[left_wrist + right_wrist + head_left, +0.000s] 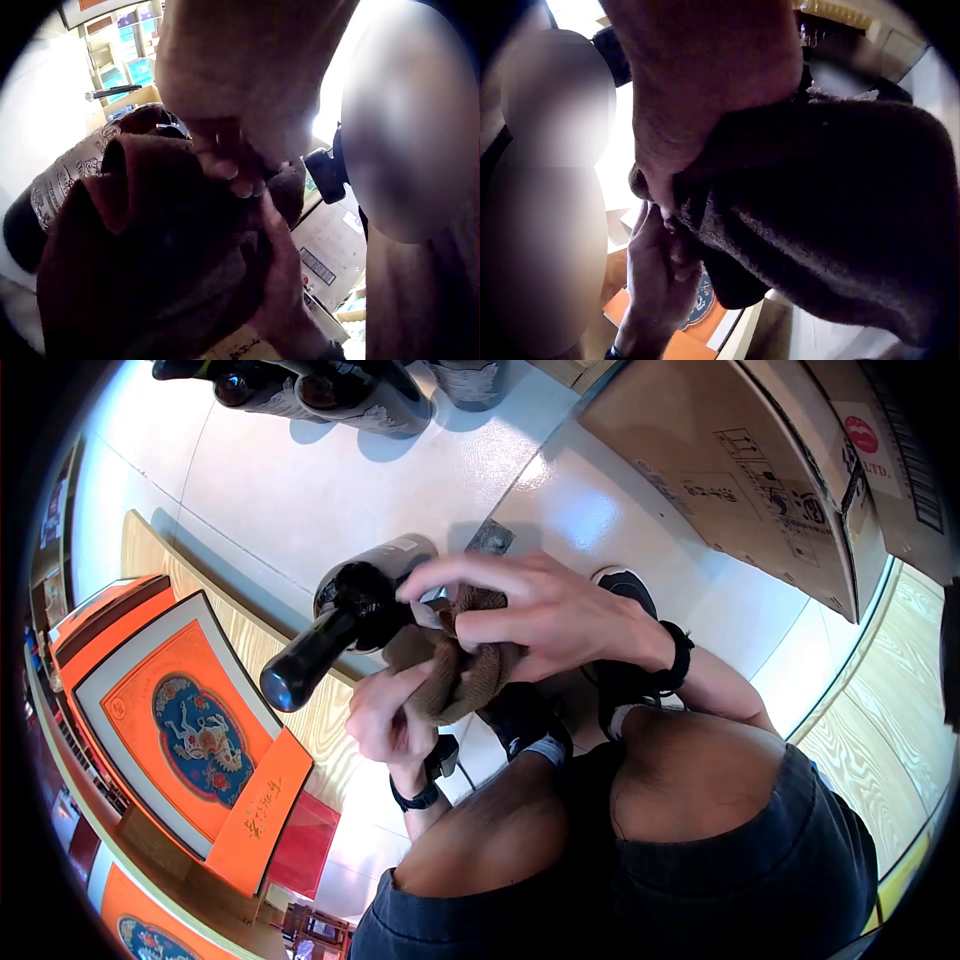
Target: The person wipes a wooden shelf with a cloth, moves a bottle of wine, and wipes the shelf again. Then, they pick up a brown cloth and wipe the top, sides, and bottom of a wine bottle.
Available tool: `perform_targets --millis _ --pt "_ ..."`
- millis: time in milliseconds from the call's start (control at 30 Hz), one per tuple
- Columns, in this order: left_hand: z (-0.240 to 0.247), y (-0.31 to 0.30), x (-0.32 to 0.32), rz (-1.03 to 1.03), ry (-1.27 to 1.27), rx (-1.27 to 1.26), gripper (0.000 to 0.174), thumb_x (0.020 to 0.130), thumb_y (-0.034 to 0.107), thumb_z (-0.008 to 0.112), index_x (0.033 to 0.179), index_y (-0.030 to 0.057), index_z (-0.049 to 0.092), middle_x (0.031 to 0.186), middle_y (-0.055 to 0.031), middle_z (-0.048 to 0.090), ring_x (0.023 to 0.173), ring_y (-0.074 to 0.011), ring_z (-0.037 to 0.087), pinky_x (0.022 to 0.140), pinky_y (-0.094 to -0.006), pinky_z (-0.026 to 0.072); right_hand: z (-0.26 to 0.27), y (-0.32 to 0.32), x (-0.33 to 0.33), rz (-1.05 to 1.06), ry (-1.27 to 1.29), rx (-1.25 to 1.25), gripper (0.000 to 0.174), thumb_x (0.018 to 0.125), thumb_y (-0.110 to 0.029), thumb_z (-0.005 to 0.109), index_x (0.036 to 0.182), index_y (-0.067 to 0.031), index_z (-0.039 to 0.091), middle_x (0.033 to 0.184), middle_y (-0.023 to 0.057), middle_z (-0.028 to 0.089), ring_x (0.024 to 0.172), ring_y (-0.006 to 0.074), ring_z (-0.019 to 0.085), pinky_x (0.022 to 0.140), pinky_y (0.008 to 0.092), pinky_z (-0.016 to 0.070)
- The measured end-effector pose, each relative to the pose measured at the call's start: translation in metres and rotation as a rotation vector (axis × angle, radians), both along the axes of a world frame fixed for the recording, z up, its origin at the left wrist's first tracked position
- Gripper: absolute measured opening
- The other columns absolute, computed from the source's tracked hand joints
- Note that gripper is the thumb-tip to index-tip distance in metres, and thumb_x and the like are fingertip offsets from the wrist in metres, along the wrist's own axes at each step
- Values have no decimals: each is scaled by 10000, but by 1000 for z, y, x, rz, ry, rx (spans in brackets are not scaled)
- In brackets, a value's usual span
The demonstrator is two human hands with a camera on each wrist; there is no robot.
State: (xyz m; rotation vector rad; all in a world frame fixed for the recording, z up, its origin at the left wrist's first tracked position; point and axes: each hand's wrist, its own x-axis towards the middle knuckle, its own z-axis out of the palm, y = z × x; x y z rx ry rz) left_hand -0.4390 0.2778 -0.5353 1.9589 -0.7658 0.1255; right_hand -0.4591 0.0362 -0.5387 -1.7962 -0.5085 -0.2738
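Note:
A brown cloth hangs bunched between both hands. My left hand grips its near left part, fingertips curled into the fabric in the left wrist view. My right hand pinches the far right part, its index finger arched over a fold. Just beyond the cloth, a dark bottle stands on the floor, its long black neck leaning toward the camera. The right hand's fingertips overlap the bottle's shoulder in the head view. Raised patterns on the bottle's grey body show beside the cloth in the left wrist view.
Several more dark bottles stand at the top of the head view. Cardboard boxes are at the right, on pale floor tiles. An orange box with a blue emblem sits on the wooden shelf at left.

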Motion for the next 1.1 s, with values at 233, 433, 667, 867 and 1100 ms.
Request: perform_targets --millis 233,433,667,867,1100 --pt "-7 -9 1 164 -69 -400 462 913 158 773 1218 -6 467 727 -76 526 593 -150 525 544 -247 444 -12 -2 -7 -27 171 45 345 740 -20 809 955 -64 542 1094 153 694 820 302 695 666 341 542" --pt "-21 -10 21 471 -127 -348 711 844 500 807 1228 31 437 967 -79 500 869 -184 540 756 -317 469 -10 0 -3 -319 279 109 389 778 -18 768 1091 -62 540 934 135 670 815 312 686 698 367 524" --pt "-20 -28 48 367 134 -192 1257 703 906 616 1479 -54 376 1499 -212 437 1391 -324 460 1204 -539 344 -13 15 12 -422 15 107 450 882 -289 777 1227 -40 629 1043 126 651 795 280 688 706 355 571" --pt "-22 -37 55 288 276 -248 1241 710 959 477 1421 -59 463 1443 -230 524 1310 -316 552 1107 -452 475 -13 45 19 -378 -11 -16 561 882 -227 752 1410 -114 599 1042 77 594 704 205 673 567 306 581" --pt "-21 -29 56 218 234 -49 909 944 785 327 1338 -8 532 1317 -181 596 1198 -280 606 1033 -410 504 -11 58 15 -348 1 -250 629 841 -243 790 1433 -132 610 1055 87 554 826 185 658 644 298 589"
